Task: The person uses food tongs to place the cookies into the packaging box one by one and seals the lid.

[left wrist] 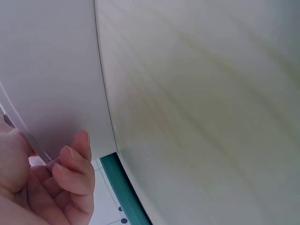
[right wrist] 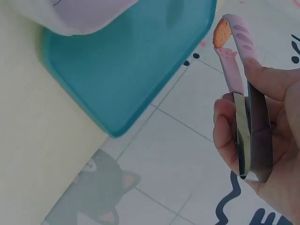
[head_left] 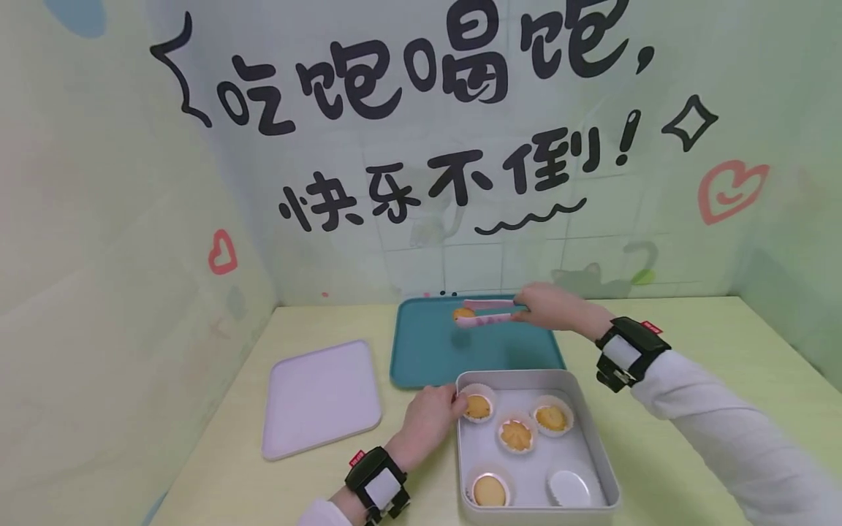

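In the head view my right hand point(head_left: 555, 307) holds pink-tipped metal tongs point(head_left: 495, 318) over the teal tray. A small golden-brown cookie point(head_left: 463, 313) is between their tips; in the right wrist view the cookie point(right wrist: 222, 33) shows edge-on. My left hand point(head_left: 426, 422) grips the left wall of a pale square box point(head_left: 526, 471) near its far corner, thumb at the rim. In the left wrist view its fingers point(left wrist: 72, 178) curl against the box's outer side. Inside the box, several cookies point(head_left: 516, 435) sit in white paper cups, and one cup point(head_left: 569, 488) has none.
The teal tray point(head_left: 421, 351) lies behind the box, close to the printed wall point(head_left: 408, 270). A pale lilac tray point(head_left: 322, 402) rests left of my left hand. All stand on a light yellow table point(head_left: 671, 409).
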